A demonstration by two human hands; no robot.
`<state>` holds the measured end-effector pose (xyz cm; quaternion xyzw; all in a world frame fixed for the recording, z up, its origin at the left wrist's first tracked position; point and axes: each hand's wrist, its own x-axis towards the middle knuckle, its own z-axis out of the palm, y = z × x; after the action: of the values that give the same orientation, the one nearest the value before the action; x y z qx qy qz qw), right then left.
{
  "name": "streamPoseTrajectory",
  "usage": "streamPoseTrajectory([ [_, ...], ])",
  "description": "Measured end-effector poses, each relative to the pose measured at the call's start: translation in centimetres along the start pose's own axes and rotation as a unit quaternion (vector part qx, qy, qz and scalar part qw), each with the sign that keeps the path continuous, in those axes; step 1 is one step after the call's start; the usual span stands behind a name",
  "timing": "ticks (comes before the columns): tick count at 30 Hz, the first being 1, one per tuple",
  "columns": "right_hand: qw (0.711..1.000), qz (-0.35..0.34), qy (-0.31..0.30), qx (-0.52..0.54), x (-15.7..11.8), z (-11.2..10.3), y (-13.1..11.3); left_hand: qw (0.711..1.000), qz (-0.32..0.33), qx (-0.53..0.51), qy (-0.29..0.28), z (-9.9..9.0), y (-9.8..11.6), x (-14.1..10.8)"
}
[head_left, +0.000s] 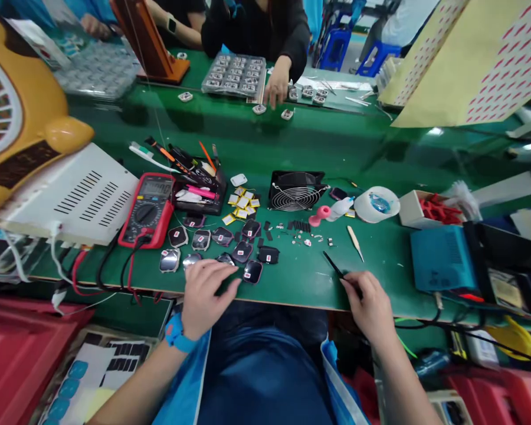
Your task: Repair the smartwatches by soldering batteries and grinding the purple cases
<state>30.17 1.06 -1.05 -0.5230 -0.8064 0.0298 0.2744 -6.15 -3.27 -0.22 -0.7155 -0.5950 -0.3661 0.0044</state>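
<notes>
Watch shells (pixel 223 245) lie under your left hand (pixel 207 292), fingers loose and reaching, while your right hand (pixel 369 307) grips black tweezers (pixel 336 270); picking one probably needs a steady pinch.

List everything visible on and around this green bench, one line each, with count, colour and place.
Multimeter: one, red, left of centre.
Watch cases: about a dozen, dark, by the left hand.
Yellow pieces: several, behind the cases.
Tool box: one, black, beside the multimeter.
Fan: one, black, centre.
Tape roll: one, white, right of the fan.
Clips: red, in a white box.
Blue unit: one, far right.
Co-worker's hand: one, across the bench by a parts tray.
Left hand: on the cases.
Right hand: holds a black tool.
</notes>
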Motion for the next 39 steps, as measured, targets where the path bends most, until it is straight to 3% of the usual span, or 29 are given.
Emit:
streamPoseTrajectory([
  [2,1.000,-0.008,0.020,-0.009,0.6,-0.1,-1.1,0.999,0.025,0.010,-0.042,0.5,1.2,0.0],
  [5,0.998,-0.051,0.017,0.036,2.7,1.2,-4.8,0.996,0.022,0.054,-0.066,1.5,2.9,0.2],
  [8,0.984,-0.138,-0.033,0.103,5.6,4.1,-8.9,0.992,0.034,0.083,-0.086,1.8,3.7,0.7],
  [11,0.984,-0.145,-0.057,0.090,7.6,7.1,-11.0,0.987,0.073,0.096,-0.108,1.3,3.7,1.0],
  [14,0.984,-0.133,-0.063,0.103,7.7,8.6,-10.9,0.984,0.101,0.105,-0.102,0.9,3.3,1.1],
  [17,0.985,-0.106,-0.047,0.129,6.9,8.6,-9.9,0.985,0.105,0.106,-0.088,1.0,3.0,1.1],
  [20,0.985,-0.065,-0.026,0.161,6.1,7.9,-9.1,0.991,0.077,0.072,-0.080,1.2,3.0,1.2],
  [22,0.974,-0.013,-0.021,0.225,5.6,7.4,-8.9,0.996,0.024,-0.004,-0.081,1.1,3.2,1.3],
  [24,0.918,0.094,-0.042,0.383,5.1,6.9,-8.8,0.984,-0.083,-0.124,-0.093,0.9,3.6,1.5],
  [25,0.864,0.159,-0.059,0.475,4.9,6.6,-8.8,0.963,-0.152,-0.197,-0.101,0.8,3.9,1.6],
  [27,0.739,0.264,-0.084,0.614,4.4,5.9,-8.8,0.888,-0.283,-0.343,-0.116,0.8,4.5,1.9],
  [29,0.674,0.309,-0.087,0.666,4.0,5.3,-8.7,0.804,-0.363,-0.454,-0.128,0.9,5.0,2.3],
  [30,0.657,0.319,-0.083,0.678,3.8,5.1,-8.7,0.771,-0.387,-0.488,-0.134,1.1,5.2,2.5],
  [32,0.637,0.327,-0.076,0.694,3.6,4.8,-8.6,0.736,-0.411,-0.519,-0.140,1.4,5.5,2.7],
  [35,0.628,0.324,-0.072,0.704,3.4,4.5,-8.4,0.724,-0.419,-0.530,-0.140,1.6,5.7,2.8],
  [39,0.639,0.316,-0.082,0.696,3.4,4.4,-8.4,0.727,-0.418,-0.525,-0.145,1.5,5.9,2.7],
])
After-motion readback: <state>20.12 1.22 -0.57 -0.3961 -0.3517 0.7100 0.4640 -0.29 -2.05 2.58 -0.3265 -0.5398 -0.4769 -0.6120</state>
